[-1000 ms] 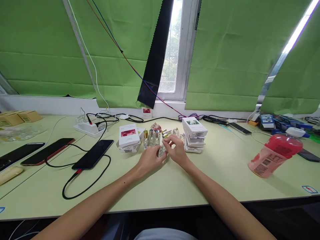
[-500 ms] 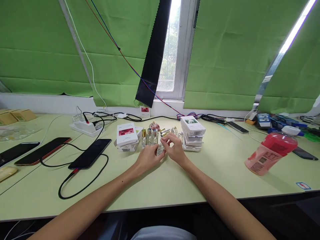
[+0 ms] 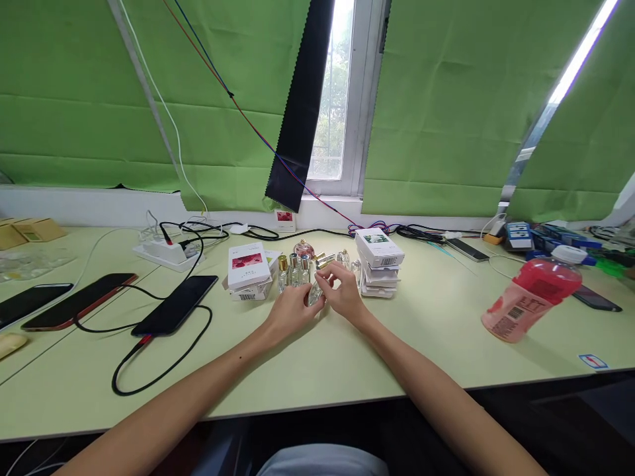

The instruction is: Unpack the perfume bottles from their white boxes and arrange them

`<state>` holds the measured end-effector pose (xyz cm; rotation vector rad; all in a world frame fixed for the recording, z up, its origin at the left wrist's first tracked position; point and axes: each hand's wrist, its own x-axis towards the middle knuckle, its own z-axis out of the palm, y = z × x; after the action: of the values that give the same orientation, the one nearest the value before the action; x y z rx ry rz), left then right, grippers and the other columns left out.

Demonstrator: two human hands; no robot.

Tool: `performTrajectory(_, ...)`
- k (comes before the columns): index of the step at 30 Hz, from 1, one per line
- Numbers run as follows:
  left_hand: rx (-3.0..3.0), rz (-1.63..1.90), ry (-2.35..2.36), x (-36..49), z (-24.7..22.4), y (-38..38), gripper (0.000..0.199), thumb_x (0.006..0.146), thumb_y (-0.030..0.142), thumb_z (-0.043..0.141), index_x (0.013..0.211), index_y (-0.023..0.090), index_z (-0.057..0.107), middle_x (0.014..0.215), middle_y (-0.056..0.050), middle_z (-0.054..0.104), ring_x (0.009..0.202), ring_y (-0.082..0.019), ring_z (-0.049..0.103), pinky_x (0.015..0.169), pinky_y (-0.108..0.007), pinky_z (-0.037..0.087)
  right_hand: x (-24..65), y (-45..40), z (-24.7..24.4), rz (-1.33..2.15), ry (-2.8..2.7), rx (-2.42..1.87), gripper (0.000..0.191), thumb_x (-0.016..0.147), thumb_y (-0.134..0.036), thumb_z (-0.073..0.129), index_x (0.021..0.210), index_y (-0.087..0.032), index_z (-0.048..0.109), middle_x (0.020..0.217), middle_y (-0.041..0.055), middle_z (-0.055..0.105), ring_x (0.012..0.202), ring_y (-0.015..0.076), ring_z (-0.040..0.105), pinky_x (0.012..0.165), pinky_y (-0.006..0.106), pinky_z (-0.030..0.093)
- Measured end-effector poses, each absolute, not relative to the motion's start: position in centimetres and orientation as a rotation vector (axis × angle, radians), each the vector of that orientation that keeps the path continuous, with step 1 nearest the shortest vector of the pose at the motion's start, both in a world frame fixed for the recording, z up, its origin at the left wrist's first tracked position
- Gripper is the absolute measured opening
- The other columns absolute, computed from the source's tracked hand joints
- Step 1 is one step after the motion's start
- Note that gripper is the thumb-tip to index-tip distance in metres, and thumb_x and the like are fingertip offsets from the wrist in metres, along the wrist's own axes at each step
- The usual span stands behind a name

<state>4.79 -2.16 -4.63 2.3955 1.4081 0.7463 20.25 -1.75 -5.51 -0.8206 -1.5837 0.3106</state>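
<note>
My left hand (image 3: 292, 309) is closed around a small clear glass bottle (image 3: 314, 295), held tilted just above the table. The pinched fingers of my right hand (image 3: 343, 292) meet at the bottle's upper end, and they hide its top. Behind my hands stand small glass perfume bottles: one with a gold cap (image 3: 282, 263) and two with silver caps (image 3: 299, 263). Farther back is a round pinkish bottle (image 3: 303, 249). More glass bottles (image 3: 343, 256) are partly covered by my right hand.
White boxes with a red flower picture (image 3: 248, 266) lie left of the bottles; a stack of white boxes (image 3: 380, 250) rises on the right. Phones (image 3: 176, 305) and cables spread to the left. A pink drink bottle (image 3: 533, 294) stands tilted-looking at right. Yellow boxes (image 3: 37, 230) sit far left.
The view has shifted slightly, so everything sits a little farther left. My hands stay together on the glass bottle, with only small finger movement.
</note>
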Motion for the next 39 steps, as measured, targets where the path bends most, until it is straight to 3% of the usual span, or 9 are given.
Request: performTrajectory(39,2.396,0.742,1.333,4.66,-4.37,-2.19,0.034,0.087,0.046,0.05,0.065,0.021,0.044,0.056,0.002,0.051,0.053,-0.012,0.042,0.055,-0.029,0.025,20.25,-2.07,-5.55,0.301,-1.574,-0.831,0.017,0.09,-0.029,0.06,0.074,-0.022,0.06,0.076,0.0019,0.059,0.075,0.0156,0.054,0.06,0.027,0.046)
